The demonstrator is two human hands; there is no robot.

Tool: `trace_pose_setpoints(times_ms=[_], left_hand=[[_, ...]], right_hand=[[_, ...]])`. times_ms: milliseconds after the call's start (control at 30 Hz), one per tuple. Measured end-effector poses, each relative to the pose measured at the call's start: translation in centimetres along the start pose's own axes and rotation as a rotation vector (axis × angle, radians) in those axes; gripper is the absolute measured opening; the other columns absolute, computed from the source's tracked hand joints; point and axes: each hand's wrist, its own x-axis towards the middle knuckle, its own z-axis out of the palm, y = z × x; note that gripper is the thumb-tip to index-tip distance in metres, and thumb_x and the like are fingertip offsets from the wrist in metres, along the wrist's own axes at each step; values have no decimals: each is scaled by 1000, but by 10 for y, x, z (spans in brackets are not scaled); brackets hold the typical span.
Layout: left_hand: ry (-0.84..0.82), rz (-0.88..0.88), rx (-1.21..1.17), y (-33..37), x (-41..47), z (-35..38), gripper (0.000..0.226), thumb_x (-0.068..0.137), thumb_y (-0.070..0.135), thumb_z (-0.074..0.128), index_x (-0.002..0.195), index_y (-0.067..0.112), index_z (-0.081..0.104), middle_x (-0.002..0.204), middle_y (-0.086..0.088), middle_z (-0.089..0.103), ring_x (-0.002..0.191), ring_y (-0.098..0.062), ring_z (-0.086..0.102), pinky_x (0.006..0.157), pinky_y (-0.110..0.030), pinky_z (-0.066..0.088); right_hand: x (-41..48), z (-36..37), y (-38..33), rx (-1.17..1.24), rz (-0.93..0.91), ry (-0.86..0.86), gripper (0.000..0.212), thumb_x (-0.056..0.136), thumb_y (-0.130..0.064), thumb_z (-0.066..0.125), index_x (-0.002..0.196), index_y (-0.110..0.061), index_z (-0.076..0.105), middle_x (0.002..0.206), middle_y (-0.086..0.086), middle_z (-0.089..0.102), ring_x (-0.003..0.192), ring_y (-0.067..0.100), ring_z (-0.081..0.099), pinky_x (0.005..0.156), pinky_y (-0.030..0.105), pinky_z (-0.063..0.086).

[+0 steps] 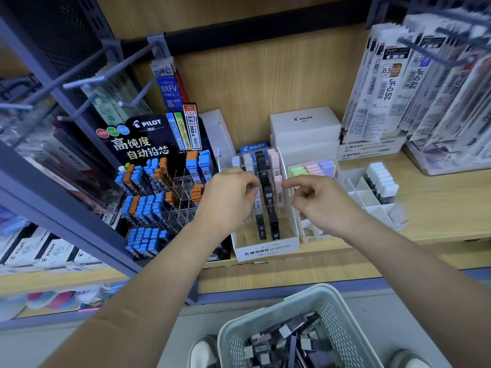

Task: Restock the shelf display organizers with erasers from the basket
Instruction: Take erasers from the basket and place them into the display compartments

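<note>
Head view, looking down at a wooden shelf.

Organizer: white box marked MONO graph MG, clear stepped tiers inside. It stands at the shelf's front edge. Its columns hold upright cases, white, black and pink from left to right.

Left hand: over the organizer's left side, fingers curled. The fingertips are bunched with the thumb on the top end of a pale case, which stands in a middle-tier slot — a pinch, as far as the view shows.

Right hand: over the organizer's right wall. The index finger is stretched left, its tip just beside a pink case. The other fingers are curled in toward the thumb. I cannot tell whether they hold anything.

Basket: pale perforated plastic, at the bottom of the view below the shelf, well apart from both hands. A loose heap of small cases lies in it, dark and white.

Surroundings:
- Left of the organizer is a black Pilot lead display, stocked with blue and orange cases.
- Right of it is a tray of pastel erasers.
- Further right is a white divided tray, holding one row of black-and-white cases.
- A white Pilot box stands at the back.
- Refill packs hang at upper right.
</note>
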Motion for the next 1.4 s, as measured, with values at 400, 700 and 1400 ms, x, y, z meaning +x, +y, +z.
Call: trace_pose_setpoints(times_ms=[400,700,1400], left_hand=[[-105,86,-17,25,-42,-33,19,89,13,58,98,17,74,78,9,64,72,-7,56,80,-24,50],[-867,-184,-15,3,-169,85,30,94,12,46,113,21,67,117,3,65,103,-16,60,79,-23,44],[-832,-808,-180,-35,-281,285,104,75,26,77,150,31,6,152,-14,18,118,-37,52,89,-38,50]], right_hand=[[-55,-38,4,76,105,-236,18,96,-6,53,95,-15,69,81,8,72,58,7,62,56,18,50],[-116,24,120,-69,476,-470,16,92,-1,54,93,-12,65,82,12,70,60,17,63,54,25,50],[-128,203,277,-136,760,-552,82,87,-16,62,151,-41,16,157,4,20,123,36,47,88,42,54]])
